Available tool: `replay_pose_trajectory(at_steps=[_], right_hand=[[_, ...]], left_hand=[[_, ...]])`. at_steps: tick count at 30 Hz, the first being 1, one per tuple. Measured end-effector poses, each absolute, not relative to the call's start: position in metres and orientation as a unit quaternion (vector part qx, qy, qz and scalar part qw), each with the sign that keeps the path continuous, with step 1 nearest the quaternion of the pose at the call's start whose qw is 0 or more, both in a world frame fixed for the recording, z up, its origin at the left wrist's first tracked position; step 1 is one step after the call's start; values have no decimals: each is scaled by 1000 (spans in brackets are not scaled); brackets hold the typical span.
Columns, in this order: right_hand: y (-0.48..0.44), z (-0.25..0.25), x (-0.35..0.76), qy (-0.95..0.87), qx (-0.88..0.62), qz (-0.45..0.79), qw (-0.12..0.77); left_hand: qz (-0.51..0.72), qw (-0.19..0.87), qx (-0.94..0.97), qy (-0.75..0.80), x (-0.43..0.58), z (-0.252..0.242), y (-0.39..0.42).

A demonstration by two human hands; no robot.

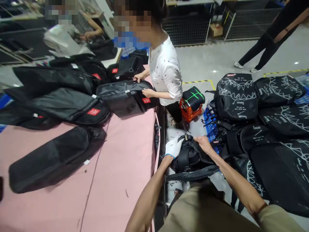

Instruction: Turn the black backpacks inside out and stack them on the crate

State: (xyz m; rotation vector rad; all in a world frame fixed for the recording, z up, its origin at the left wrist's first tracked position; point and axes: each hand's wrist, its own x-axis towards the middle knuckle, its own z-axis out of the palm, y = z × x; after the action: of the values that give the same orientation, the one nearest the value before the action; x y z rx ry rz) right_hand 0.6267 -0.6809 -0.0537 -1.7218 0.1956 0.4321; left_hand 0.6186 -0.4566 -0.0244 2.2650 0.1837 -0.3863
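A black backpack hangs in front of my body, between the pink table and the pile of bags on the right. My left hand, in a white glove, is closed on its upper left edge, near a small metal-coloured piece at the top. Bare, my right hand grips the upper right edge with fingers bent round it. A dark strap stretches across the lower side of the backpack. The fingertips of both hands are partly hidden by the fabric.
The pink table fills the left, with several black bags on it. A co-worker handles a bag at its edge. An orange stool stands ahead. Printed black backpacks are piled right, by blue crates.
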Motion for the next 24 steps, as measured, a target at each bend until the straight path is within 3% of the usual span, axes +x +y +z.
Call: replay_pose_trajectory(at_steps=[4, 12, 15, 20, 24], right_hand=[[-662, -82, 649, 79, -785, 192, 584], [-679, -103, 637, 1, -887, 126, 445], [-689, -107, 622, 34, -899, 97, 426], [-693, -105, 601, 69, -910, 57, 405], [-697, -97, 590, 88, -916, 18, 392]], left_hand=[[-191, 648, 699, 232, 638, -50, -453], [-191, 820, 499, 204, 555, -35, -455], [-163, 747, 633, 125, 542, -22, -438], [-136, 439, 888, -7, 526, -17, -409], [-187, 388, 902, 17, 513, -42, -402]])
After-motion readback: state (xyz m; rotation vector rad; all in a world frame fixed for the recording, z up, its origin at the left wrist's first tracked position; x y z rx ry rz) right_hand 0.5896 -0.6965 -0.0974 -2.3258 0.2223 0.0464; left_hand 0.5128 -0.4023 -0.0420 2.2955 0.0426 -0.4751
